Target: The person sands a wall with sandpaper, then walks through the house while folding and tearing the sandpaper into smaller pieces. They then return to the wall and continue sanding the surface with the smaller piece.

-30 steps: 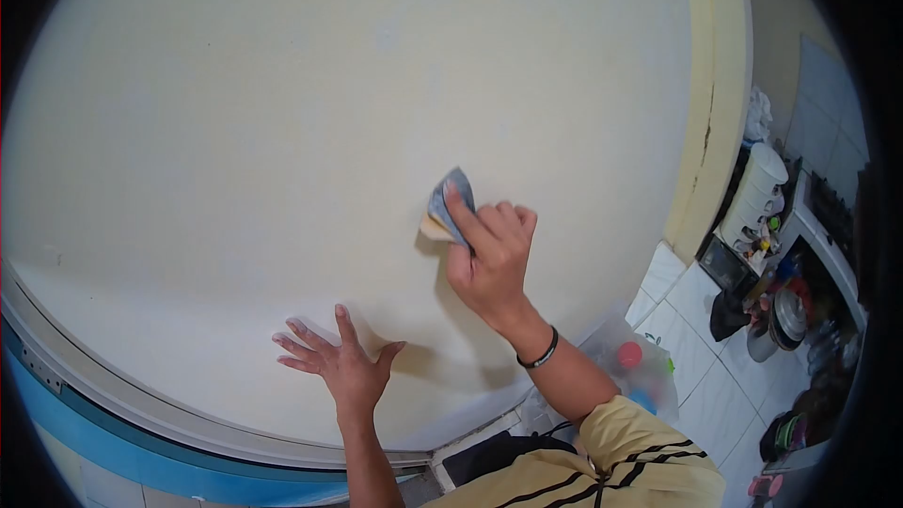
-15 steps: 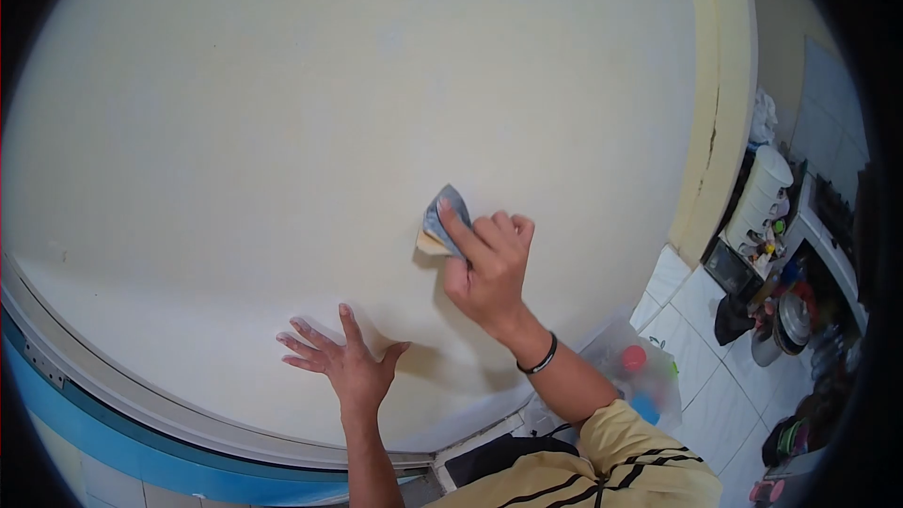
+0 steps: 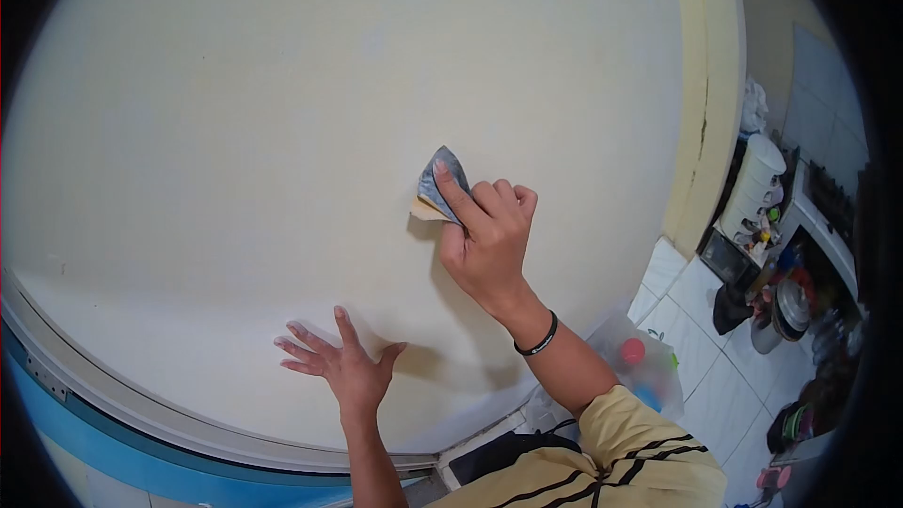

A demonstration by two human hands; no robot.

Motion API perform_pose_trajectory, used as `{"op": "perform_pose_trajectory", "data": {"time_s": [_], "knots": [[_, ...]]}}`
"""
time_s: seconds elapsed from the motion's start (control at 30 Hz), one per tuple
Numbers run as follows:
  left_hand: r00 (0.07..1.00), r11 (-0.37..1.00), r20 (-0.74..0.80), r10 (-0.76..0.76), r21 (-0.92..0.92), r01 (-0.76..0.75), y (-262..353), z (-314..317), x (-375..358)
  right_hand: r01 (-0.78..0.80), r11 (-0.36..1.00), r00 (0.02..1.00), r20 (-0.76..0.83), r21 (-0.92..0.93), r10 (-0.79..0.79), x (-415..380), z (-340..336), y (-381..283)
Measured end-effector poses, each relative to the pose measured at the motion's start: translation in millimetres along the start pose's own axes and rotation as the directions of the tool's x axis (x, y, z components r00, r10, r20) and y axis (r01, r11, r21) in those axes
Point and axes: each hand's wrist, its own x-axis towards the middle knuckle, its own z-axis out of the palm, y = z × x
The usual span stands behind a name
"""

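A folded piece of sandpaper [image 3: 444,177], dark grey on one face and pale tan at its lower fold, lies against the cream wall [image 3: 282,160]. My right hand [image 3: 489,235] grips it: the index finger presses along the grey face and the other fingers are curled. A black band circles that wrist. Lower down and to the left, my left hand [image 3: 348,367] rests on the wall with its fingers spread, holding nothing.
At the right stands a yellowish wall edge [image 3: 696,113] with a crack. Beyond it are white floor tiles [image 3: 691,339], a clear bag of plastic items [image 3: 649,376], pots [image 3: 790,310] and kitchen clutter. A pale rail [image 3: 160,414] and a blue strip [image 3: 122,456] run along the lower left.
My right hand has slid the sandpaper upward along the wall. The left hand stays in the same place, fingers spread. The view has shifted slightly.
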Motion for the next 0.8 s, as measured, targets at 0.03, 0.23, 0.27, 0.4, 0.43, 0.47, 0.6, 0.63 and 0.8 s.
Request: {"op": "perform_pose_trajectory", "data": {"time_s": [0.03,0.23,0.27,0.4,0.43,0.47,0.6,0.63,0.8], "knots": [[1.000,1.000,-0.005,0.002,-0.006,-0.002,0.4,0.2,-0.1,0.005,1.000,1.000,0.004,-0.003,-0.005,-5.8,-2.0,0.9],[1.000,1.000,0.010,-0.011,0.000,0.011,0.0,-4.3,-0.6,-0.092,0.993,0.994,0.058,-0.078,0.097,-11.9,-9.6,15.6],[0.999,1.000,0.030,-0.026,0.003,0.026,1.6,-4.0,0.2,-0.083,0.995,0.996,0.019,-0.063,0.084,-1.1,-7.2,17.5],[1.000,1.000,0.018,-0.023,0.009,0.023,-0.5,-1.4,-0.6,-0.099,0.995,0.995,0.014,-0.025,0.099,-15.2,-8.4,15.8],[1.000,1.000,0.004,-0.011,0.011,0.011,-1.7,-0.8,-0.7,-0.135,0.991,0.990,0.047,-0.011,0.135,-23.9,-9.7,14.3],[1.000,1.000,-0.013,0.001,0.011,-0.001,-1.3,0.3,-0.4,-0.132,0.991,0.990,0.048,-0.013,0.133,-26.7,-9.4,15.3],[1.000,1.000,-0.012,0.002,0.009,-0.002,-2.7,1.3,0.1,-0.101,0.994,0.995,0.020,-0.044,0.102,-12.4,-8.0,15.5],[0.999,0.999,-0.037,0.026,0.044,-0.024,-2.9,1.7,-0.6,-0.075,0.995,0.997,-0.017,-0.058,0.074,-0.4,-6.5,17.4],[0.996,0.996,-0.073,0.052,0.076,-0.046,-2.8,3.4,-1.2,-0.065,0.996,0.998,0.021,-0.062,0.066,-14.3,-8.1,10.2]]}}
